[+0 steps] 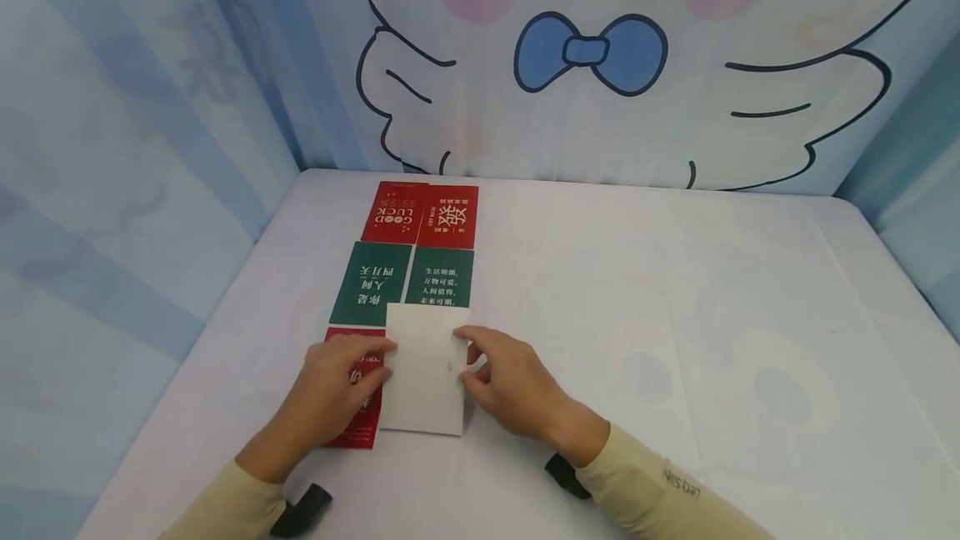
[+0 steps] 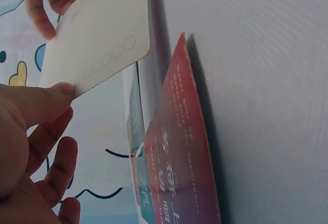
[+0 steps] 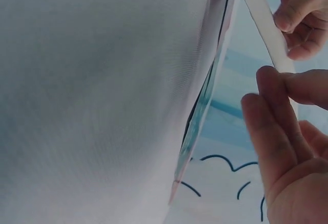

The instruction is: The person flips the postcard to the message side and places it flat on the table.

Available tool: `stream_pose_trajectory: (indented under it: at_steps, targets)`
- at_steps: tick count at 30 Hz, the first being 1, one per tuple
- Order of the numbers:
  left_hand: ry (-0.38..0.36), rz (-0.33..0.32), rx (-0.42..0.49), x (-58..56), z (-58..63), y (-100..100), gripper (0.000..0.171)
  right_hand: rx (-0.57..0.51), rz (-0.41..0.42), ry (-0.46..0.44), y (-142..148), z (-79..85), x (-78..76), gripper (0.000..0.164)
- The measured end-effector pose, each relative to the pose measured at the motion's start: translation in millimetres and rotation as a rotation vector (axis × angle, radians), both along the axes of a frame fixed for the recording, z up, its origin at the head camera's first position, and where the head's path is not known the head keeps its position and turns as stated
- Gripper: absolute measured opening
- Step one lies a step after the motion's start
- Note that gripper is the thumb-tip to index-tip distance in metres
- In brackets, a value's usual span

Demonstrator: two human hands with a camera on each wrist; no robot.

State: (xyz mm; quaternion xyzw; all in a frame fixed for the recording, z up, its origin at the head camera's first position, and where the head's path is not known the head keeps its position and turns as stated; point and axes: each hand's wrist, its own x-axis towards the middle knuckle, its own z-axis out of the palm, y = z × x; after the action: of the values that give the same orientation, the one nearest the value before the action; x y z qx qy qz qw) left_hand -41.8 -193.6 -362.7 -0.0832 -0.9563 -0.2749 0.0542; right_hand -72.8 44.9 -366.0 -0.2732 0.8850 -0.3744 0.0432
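On the white worktop (image 1: 637, 315), the left hand (image 1: 330, 377) and right hand (image 1: 517, 382) each have a pinching grip on opposite edges of a pale card (image 1: 423, 373), raised just right of the near red card (image 1: 358, 430); farther lie two green cards (image 1: 371, 283).

From above the near side of the pale card (image 1: 422, 382), the head camera looks forward and down, farthest off. Left of the card, the left wrist view looks at it close up (tipped sideways); right of it, the right wrist view catches it nearly edge-on. Both share the curtain (image 1: 585, 136) beyond it.
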Motion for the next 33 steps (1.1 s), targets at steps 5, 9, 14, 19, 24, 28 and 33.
stream_pose_trajectory:
  at_steps: [5,9,14,19,24,28,33]
  targets:
    - [-0.059,0.015,-0.049,-3.7,-2.2,-1.5,0.046,0.091,-0.005,0.028,-2.0,-1.8,-2.4,0.05]
    - [-0.126,0.026,-0.097,-7.9,-2.4,-0.9,0.05,0.132,-0.019,0.032,-3.5,-4.4,-4.7,0.05]
    - [-0.192,0.036,-0.147,-11.8,-3.2,0.7,0.051,0.176,-0.02,-0.016,-6.4,-6.4,-8.1,0.052]
    - [-0.213,0.028,-0.182,-13.8,-6.9,0.8,0.051,0.217,-0.01,-0.062,-8.8,-7.5,-10.0,0.055]
    - [-0.22,0.015,-0.191,-14.8,-10.7,0.5,0.054,0.256,0.003,-0.1,-10.8,-8.5,-11.3,0.057]
    - [-0.23,0.004,-0.204,-15.4,-12.9,0.3,0.055,0.283,0.016,-0.124,-12.3,-9.5,-12.6,0.059]
    - [-0.24,-0.012,-0.214,-18.1,-15.4,0.3,0.054,0.307,0.026,-0.152,-13.8,-10.4,-15.0,0.059]
